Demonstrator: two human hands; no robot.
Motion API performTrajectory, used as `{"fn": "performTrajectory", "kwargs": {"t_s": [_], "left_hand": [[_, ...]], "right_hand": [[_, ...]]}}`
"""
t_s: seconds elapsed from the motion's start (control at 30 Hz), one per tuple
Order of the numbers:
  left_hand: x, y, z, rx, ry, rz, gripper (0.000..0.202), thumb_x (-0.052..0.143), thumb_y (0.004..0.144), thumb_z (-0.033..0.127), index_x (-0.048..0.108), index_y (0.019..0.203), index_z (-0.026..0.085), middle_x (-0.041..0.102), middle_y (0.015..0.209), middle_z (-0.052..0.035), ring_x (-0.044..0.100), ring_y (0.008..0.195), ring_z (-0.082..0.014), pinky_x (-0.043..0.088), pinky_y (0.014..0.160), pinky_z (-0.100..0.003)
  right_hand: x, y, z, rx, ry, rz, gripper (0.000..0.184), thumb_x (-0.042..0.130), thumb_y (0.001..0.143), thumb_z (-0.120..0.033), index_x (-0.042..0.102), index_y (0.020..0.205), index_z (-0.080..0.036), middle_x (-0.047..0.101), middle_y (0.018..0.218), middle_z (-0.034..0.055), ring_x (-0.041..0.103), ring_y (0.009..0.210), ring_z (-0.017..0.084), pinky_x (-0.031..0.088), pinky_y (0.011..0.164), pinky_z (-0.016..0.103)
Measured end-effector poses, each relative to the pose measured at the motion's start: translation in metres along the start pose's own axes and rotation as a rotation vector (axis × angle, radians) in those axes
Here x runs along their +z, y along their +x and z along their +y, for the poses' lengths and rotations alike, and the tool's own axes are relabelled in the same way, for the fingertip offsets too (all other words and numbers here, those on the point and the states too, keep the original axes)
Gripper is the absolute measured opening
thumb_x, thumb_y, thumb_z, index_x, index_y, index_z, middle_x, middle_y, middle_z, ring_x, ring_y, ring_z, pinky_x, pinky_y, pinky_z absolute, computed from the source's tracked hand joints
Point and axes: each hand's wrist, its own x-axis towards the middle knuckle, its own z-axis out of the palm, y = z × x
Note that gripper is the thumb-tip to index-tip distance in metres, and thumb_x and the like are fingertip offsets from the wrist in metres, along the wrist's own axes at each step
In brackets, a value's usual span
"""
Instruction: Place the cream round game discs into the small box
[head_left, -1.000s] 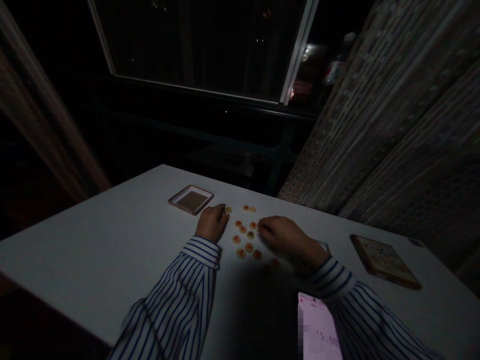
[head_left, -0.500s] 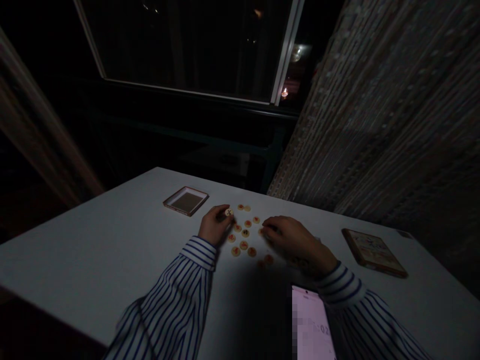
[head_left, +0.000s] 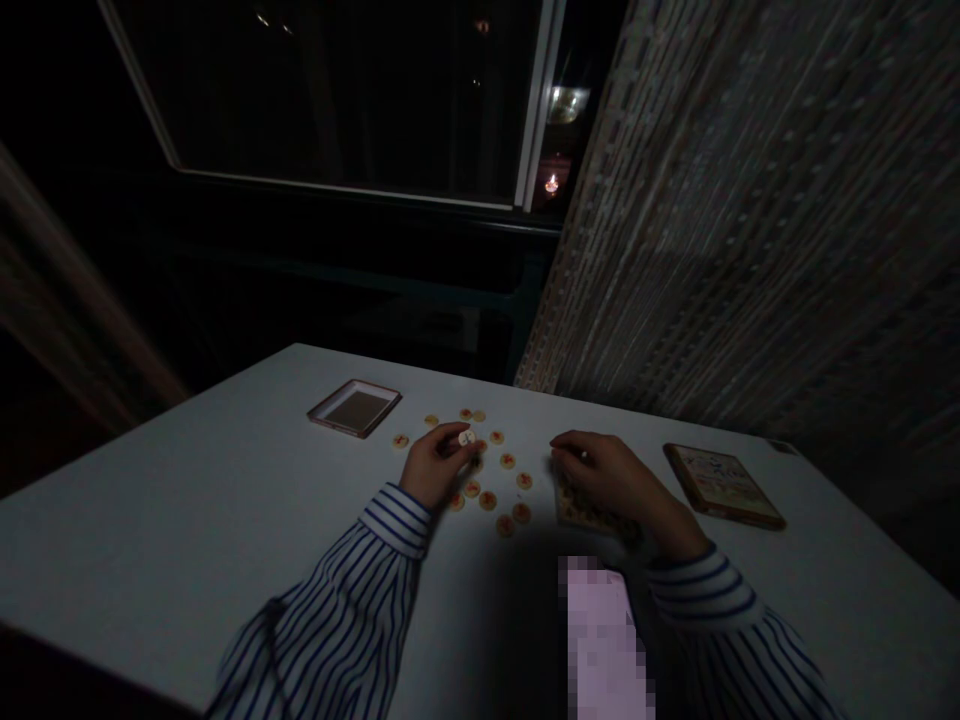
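Observation:
My left hand point(head_left: 433, 466) pinches a Chinese chess piece point(head_left: 466, 439) between thumb and fingers, its dark character turned toward me. It hovers over the scattered round pieces, most with red characters, such as one chess piece point(head_left: 508, 461) on the white table point(head_left: 247, 520). To the right, my right hand point(head_left: 604, 478) is curled above a shallow tray of pieces point(head_left: 592, 517), partly covering it. Its fingertips are drawn together, and whether a piece sits in them is hidden. A loose chess piece point(head_left: 524, 481) lies between the right hand and the others.
An open, shallow box lid point(head_left: 356, 408) lies at the back left. A flat box with a printed picture point(head_left: 724, 485) rests at the right. Close to me is a lit phone point(head_left: 606, 640). A bead curtain point(head_left: 675, 250) hangs behind the table; the room is dim.
My right hand has drawn back from the scattered pieces to over the tray. My left hand still holds its piece, moved slightly right among the pieces. The view has shifted a little.

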Motion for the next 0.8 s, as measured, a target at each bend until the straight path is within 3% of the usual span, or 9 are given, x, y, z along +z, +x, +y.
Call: {"fn": "performTrajectory", "kwargs": {"t_s": [0.33, 0.47, 0.63, 0.8], "left_hand": [[0.013, -0.003, -0.005, 0.008, -0.004, -0.075, 0.038, 0.069, 0.063, 0.028, 0.062, 0.097, 0.013, 0.068, 0.087, -0.0079, 0.064, 0.080, -0.0179, 0.051, 0.076, -0.032], [0.021, -0.005, 0.003, 0.013, 0.023, -0.109, 0.036, 0.068, 0.063, 0.028, 0.062, 0.096, 0.013, 0.068, 0.084, -0.0061, 0.063, 0.077, -0.0167, 0.050, 0.075, -0.030], [0.037, -0.008, 0.009, -0.013, 0.014, -0.185, 0.036, 0.069, 0.062, 0.026, 0.062, 0.095, 0.013, 0.067, 0.084, -0.0060, 0.062, 0.078, -0.0167, 0.049, 0.074, -0.030], [0.062, -0.008, 0.012, -0.052, -0.084, -0.143, 0.032, 0.071, 0.056, 0.018, 0.060, 0.086, 0.013, 0.064, 0.074, -0.0021, 0.060, 0.068, -0.0122, 0.048, 0.067, -0.024]], "right_hand": [[-0.009, -0.008, 0.015, 0.030, -0.028, -0.027, 0.029, 0.043, 0.084, -0.032, 0.063, 0.101, -0.020, 0.067, 0.098, 0.0053, 0.060, 0.090, 0.020, 0.044, 0.078, 0.030], [-0.015, -0.010, 0.019, 0.035, -0.027, -0.023, 0.030, 0.043, 0.084, -0.033, 0.063, 0.102, -0.021, 0.066, 0.100, 0.0052, 0.060, 0.092, 0.020, 0.044, 0.078, 0.030], [-0.024, -0.014, 0.023, 0.041, -0.027, 0.005, 0.030, 0.042, 0.084, -0.033, 0.063, 0.103, -0.022, 0.067, 0.098, 0.0046, 0.060, 0.089, 0.019, 0.045, 0.075, 0.029], [-0.031, -0.017, 0.024, 0.048, -0.054, -0.005, 0.030, 0.043, 0.084, -0.033, 0.063, 0.103, -0.022, 0.067, 0.096, 0.0036, 0.061, 0.087, 0.019, 0.044, 0.075, 0.028]]}}
